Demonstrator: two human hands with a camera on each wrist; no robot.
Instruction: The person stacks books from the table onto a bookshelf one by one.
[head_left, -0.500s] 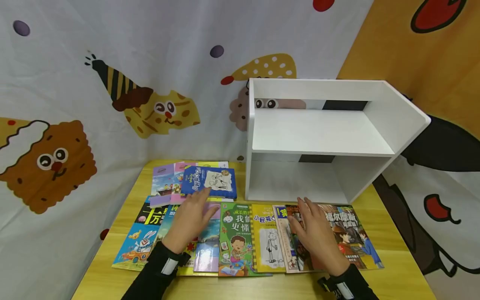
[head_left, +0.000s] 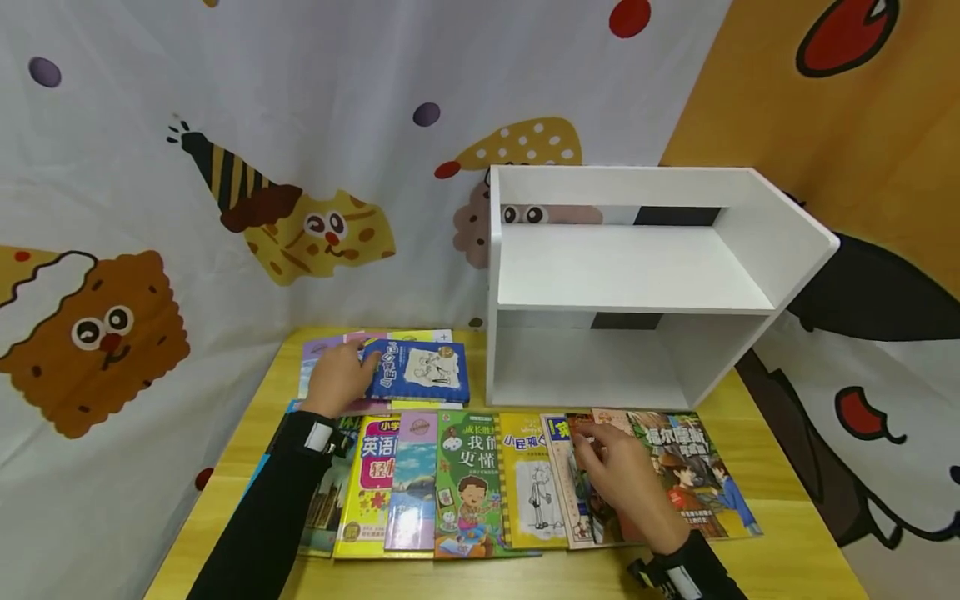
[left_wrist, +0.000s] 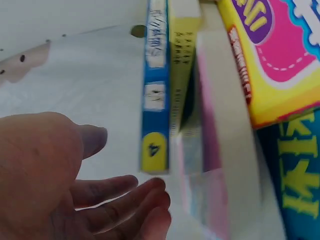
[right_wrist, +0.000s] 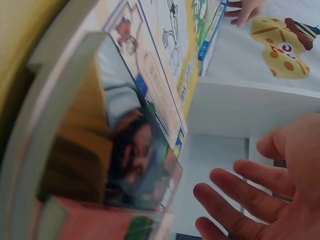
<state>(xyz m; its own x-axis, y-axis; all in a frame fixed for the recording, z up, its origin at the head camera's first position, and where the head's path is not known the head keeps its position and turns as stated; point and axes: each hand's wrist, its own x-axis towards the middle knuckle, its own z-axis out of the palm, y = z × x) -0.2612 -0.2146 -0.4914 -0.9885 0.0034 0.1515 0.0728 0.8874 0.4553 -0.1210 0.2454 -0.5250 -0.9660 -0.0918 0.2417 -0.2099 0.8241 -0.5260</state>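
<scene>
At the left end of a blue comic book point(head_left: 427, 369) is my left hand point(head_left: 337, 379), its thumb beside the cover. In the left wrist view the hand point(left_wrist: 65, 175) has thumb and fingers apart near the blue spine point(left_wrist: 155, 100), with nothing plainly gripped. The blue book lies on a stack of purple, pink and yellow books. Over the dark-covered books at the right of the front row hovers my right hand point(head_left: 626, 487). Its loosely bent fingers point(right_wrist: 225, 185) hold nothing in the right wrist view.
A white two-level shelf point(head_left: 633, 310) stands behind the right side of the row. Overlapping books, among them a green one point(head_left: 472, 492) and a yellow one point(head_left: 534, 492), line the front of the wooden table point(head_left: 570, 575). A printed curtain point(head_left: 360, 50) hangs behind.
My left hand has moved up and left, from the front row to the blue book's left end. The right hand stays over the right-hand books, its fingers more bent.
</scene>
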